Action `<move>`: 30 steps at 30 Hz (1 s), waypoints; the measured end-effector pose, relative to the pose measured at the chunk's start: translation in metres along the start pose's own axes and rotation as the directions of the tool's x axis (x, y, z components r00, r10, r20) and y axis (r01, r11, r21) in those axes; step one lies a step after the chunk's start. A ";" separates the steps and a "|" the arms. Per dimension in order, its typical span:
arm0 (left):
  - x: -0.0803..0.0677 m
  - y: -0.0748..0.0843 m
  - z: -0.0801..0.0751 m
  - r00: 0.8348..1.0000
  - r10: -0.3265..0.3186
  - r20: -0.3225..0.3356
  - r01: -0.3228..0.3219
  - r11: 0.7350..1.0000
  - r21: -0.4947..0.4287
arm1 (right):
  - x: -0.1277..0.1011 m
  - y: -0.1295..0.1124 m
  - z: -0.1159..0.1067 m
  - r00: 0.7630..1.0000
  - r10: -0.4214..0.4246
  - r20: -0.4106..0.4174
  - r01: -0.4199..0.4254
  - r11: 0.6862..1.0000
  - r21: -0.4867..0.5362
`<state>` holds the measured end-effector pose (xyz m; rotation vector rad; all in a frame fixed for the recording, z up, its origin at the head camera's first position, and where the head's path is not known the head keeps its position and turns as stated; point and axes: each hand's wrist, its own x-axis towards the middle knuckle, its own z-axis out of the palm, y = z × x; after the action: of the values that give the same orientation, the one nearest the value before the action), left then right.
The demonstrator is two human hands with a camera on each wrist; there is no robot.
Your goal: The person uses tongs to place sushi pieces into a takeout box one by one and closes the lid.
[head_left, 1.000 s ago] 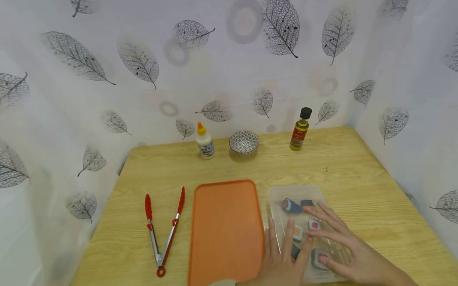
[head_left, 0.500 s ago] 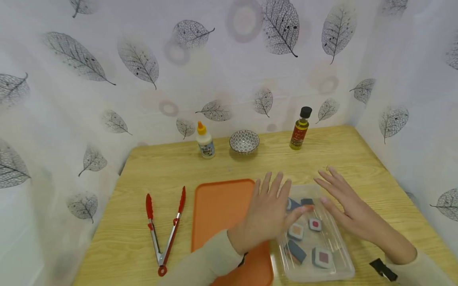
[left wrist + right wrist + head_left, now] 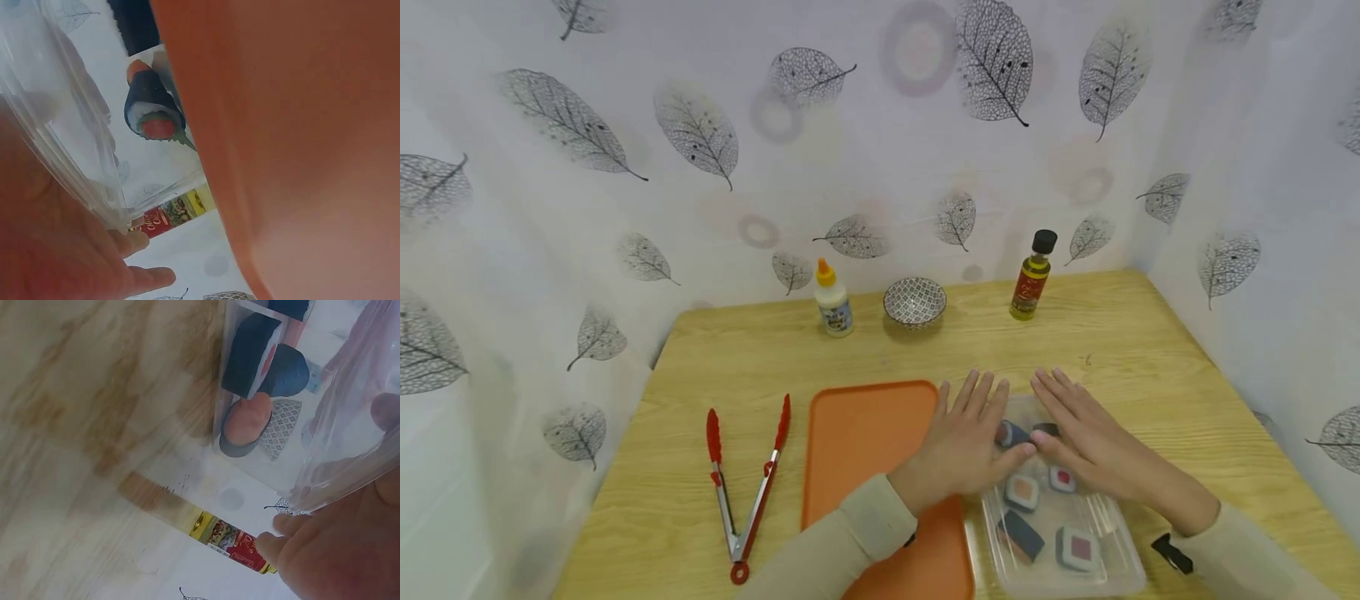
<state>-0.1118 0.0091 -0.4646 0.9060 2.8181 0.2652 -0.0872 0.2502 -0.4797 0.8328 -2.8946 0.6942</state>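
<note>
A clear lidded plastic box (image 3: 1037, 583) holds several sushi pieces, among them a cone-shaped hand roll (image 3: 147, 106) and square rolls with dark wraps (image 3: 1081, 548). My left hand (image 3: 966, 450) lies palm down over the far left of the lid, fingers extended. From the right, my right hand (image 3: 1097, 450) spreads over the far side of the lid, fingers straight and close together. The two thumbs nearly meet above the box. In both wrist views the lid's edge runs against the palm side; exact contact cannot be told. Neither hand grips anything.
An orange tray (image 3: 857, 433) lies just left of the box, partly under the left forearm. Red-tipped tongs (image 3: 748, 533) lie spread further left. At the back stand a glue bottle (image 3: 833, 308), a patterned bowl (image 3: 914, 302) and an oil bottle (image 3: 1030, 283).
Both hands have moved from the near part of the box to its far part. The right hand has come left and closer to the left hand. The box stays about where it was.
</note>
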 end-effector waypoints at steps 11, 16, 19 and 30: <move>0.001 0.002 0.006 1.000 -0.022 -0.001 0.022 1.000 0.007 | 0.000 -0.001 0.006 0.999 0.034 -0.032 -0.033 0.999 0.022; 0.001 0.002 0.006 1.000 -0.018 -0.003 0.018 1.000 0.024 | 0.002 -0.001 0.007 0.998 0.054 -0.033 -0.052 0.997 0.066; 0.000 0.002 0.005 1.000 -0.021 0.002 0.021 0.999 0.028 | 0.002 -0.001 0.007 0.997 0.065 -0.028 -0.063 0.995 0.083; -0.030 0.029 0.004 0.959 0.222 -0.176 -0.136 0.906 0.401 | -0.011 -0.012 0.002 0.990 -0.012 -0.140 -0.006 0.991 -0.132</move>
<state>-0.0705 0.0146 -0.4588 1.2963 3.0507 -0.1939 -0.0716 0.2460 -0.4785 0.7409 -2.7770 0.5307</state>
